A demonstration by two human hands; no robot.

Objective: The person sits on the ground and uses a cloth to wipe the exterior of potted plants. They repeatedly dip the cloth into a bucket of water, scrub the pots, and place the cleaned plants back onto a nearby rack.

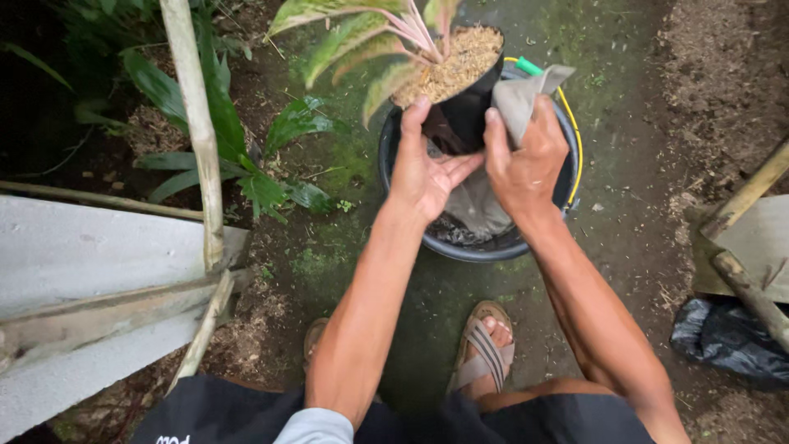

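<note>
Over the black bucket (pixel 394 177), our left hand (pixel 423 168) cradles the black plant pot (pixel 468 107), fingers spread; our right hand (pixel 526 160) pinches a grey cloth (pixel 518 99) against it. Mossy ground lies open around; a bamboo pole (pixel 197 123) stands left.

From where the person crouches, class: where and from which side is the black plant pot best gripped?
Grip the black plant pot by its side wall, from below and the left, as the left hand does. It tilts with loose husk at the rim and leaves spreading left, while the right hand presses a grey cloth there.
</note>
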